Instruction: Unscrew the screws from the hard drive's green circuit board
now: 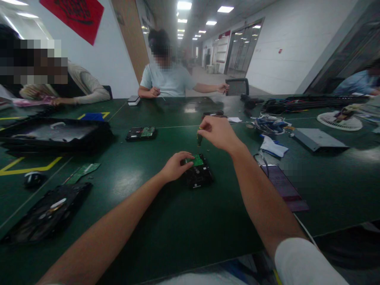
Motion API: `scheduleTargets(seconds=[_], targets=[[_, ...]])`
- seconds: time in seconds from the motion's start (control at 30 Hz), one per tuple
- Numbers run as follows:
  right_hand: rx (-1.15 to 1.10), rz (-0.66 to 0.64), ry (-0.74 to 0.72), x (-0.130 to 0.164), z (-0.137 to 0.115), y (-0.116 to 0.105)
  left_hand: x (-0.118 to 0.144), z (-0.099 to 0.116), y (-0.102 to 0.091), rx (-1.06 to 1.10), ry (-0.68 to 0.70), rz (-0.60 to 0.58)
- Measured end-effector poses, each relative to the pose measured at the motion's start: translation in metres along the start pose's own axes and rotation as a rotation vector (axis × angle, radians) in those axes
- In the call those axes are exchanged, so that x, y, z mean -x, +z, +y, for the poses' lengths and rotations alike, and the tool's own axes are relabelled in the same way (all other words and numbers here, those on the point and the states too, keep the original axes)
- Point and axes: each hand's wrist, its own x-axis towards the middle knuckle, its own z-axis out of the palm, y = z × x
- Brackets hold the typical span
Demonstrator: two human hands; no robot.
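My right hand (218, 132) pinches a screwdriver (199, 138) upright over the hard drive (198, 173). My left hand (175, 166) presses on its green board (196, 160) on the table (178, 221).

The dark green table (166, 221) has a smooth, glossy top that mirrors the ceiling lights. On it, the black metal hard drive (198, 174) looks matt, its small green circuit board (197, 160) faintly shiny beside matt white paper (273, 147).

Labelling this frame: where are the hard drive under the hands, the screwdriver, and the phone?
hard drive (198, 177), head view, black casing.
screwdriver (199, 139), head view, dark handle below the fingers.
phone (280, 184), head view, screen.
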Motion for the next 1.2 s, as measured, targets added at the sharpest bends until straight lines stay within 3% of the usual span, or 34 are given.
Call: scheduleTargets(seconds=[1.2], targets=[[0.078,0.012,-0.027,-0.0014,0.0011,-0.0010,0.0002,-0.0035,0.0019,0.002,-0.005,0.008]])
